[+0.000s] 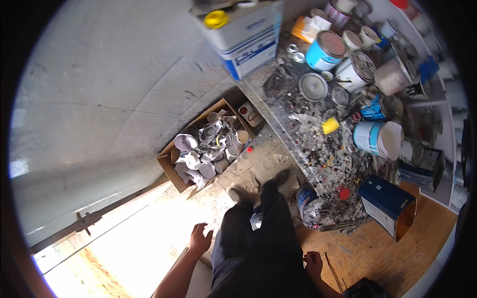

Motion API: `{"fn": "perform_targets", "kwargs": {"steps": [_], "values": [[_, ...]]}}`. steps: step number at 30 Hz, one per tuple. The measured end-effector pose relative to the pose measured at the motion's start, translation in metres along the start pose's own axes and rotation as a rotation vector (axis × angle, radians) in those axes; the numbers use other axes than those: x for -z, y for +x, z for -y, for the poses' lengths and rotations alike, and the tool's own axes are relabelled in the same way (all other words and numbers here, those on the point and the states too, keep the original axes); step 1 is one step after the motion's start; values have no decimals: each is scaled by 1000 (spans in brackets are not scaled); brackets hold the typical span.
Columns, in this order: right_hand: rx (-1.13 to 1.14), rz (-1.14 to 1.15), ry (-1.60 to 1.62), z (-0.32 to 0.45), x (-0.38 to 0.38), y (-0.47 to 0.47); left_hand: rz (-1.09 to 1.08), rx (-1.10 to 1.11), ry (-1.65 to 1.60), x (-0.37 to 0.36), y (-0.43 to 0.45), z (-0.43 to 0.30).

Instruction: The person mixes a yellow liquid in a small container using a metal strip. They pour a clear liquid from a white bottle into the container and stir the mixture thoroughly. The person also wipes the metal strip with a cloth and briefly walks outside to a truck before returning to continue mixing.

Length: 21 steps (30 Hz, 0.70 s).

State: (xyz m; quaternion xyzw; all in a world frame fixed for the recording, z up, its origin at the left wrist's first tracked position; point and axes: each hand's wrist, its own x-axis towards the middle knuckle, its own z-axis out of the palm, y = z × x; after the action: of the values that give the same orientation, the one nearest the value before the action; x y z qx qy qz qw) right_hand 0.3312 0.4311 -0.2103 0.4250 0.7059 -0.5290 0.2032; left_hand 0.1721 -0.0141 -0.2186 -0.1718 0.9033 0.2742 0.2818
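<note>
My left hand (200, 238) hangs to the left of my legs with its fingers apart, holding nothing. Beyond it, the bright light from an opening washes out the floor. By my right thigh is my right hand (313, 262), its fingers curled; whether something is inside them is hidden. A thin dark stick (332, 271) lies on a wooden surface (425, 242) just right of that hand. Ahead of my feet, a cardboard box (166, 172) is full of used paper cups and crumpled paper. A paint-spattered worktable (294, 143) extends along my right side.
A tall metal can with a yellow cap (249, 48) stands at the table's far end. Blue paint cans (325, 56), lids and a yellow-ended tool (330, 126) crowd the table. A dark blue box (385, 203) sits nearer. A blue bucket (306, 201) stands by the table edge.
</note>
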Motion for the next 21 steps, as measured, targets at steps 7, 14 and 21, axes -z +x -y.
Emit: {"fn": "perform_targets", "kwargs": {"steps": [7,14,21], "values": [[741,229,-301,136,-168,140,287,528,14,-85,-75,189],[670,101,-1009,115,-375,532,191,949,-274,-185,-148,243],[835,419,-1809,179,-461,681,221,1074,-370,-222,-73,201]]}}
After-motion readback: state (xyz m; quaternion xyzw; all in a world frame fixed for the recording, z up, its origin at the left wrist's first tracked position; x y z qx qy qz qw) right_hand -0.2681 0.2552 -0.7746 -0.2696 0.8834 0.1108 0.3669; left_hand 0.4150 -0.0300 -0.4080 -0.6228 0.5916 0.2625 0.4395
